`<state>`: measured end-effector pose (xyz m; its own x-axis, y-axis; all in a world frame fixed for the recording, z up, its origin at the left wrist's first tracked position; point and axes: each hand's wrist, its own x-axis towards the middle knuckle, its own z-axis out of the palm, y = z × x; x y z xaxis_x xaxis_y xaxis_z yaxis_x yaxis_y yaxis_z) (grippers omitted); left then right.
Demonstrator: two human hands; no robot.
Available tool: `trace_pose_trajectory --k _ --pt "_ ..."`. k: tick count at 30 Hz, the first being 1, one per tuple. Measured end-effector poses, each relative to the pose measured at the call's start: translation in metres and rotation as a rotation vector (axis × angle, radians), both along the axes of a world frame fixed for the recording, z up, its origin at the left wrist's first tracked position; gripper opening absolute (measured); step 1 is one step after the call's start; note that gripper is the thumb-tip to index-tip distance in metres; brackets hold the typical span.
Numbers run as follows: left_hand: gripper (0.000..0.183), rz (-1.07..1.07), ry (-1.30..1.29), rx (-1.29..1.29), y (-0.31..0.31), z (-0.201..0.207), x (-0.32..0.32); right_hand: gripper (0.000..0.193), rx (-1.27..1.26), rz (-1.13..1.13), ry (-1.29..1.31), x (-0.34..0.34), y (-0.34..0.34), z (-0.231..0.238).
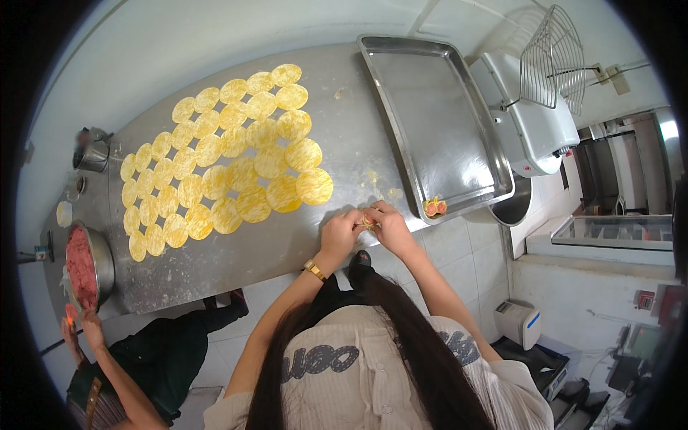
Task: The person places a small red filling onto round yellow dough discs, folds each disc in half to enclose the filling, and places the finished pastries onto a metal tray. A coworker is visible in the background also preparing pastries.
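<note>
Both of my hands meet over the near edge of the steel table (279,247). My left hand (341,233) and my right hand (391,226) pinch a small yellow-wrapped dumpling (368,221) between their fingertips; it is mostly covered by them. Rows of round, thin yellow dough wrappers (256,204) lie flat to the left of my hands. A large rectangular metal tray (448,129) sits right of them, with a few finished-looking dumplings (435,207) showing pink filling in its near corner.
At the far left, a co-worker's hands (89,330) are by a steel bowl (106,261) of pink ground meat (82,269). A metal pot (93,155) stands behind it. Beyond the tray are a white machine (527,118) and a wire rack (555,61).
</note>
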<state>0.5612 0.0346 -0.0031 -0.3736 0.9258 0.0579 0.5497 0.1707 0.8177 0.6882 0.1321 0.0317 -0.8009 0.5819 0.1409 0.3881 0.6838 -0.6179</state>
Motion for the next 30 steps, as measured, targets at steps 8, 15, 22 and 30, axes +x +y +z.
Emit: trace_pose_trajectory --k 8,15,22,30 --pt "0.023 0.158 -0.183 -0.079 -0.042 -0.002 -0.018 0.029 -0.021 -0.116 0.076 0.068 0.078 0.034" --pt "0.023 0.335 -0.108 -0.171 -0.069 0.014 0.009 0.037 -0.105 -0.132 -0.335 0.146 0.174 0.026" --pt "0.018 0.357 -0.078 -0.189 -0.057 0.037 0.076 0.032 -0.189 0.177 -0.262 0.158 0.191 0.009" --pt "0.022 0.367 -0.020 -0.287 -0.067 0.067 0.102 0.021 -0.298 0.393 -0.207 0.153 0.199 0.008"
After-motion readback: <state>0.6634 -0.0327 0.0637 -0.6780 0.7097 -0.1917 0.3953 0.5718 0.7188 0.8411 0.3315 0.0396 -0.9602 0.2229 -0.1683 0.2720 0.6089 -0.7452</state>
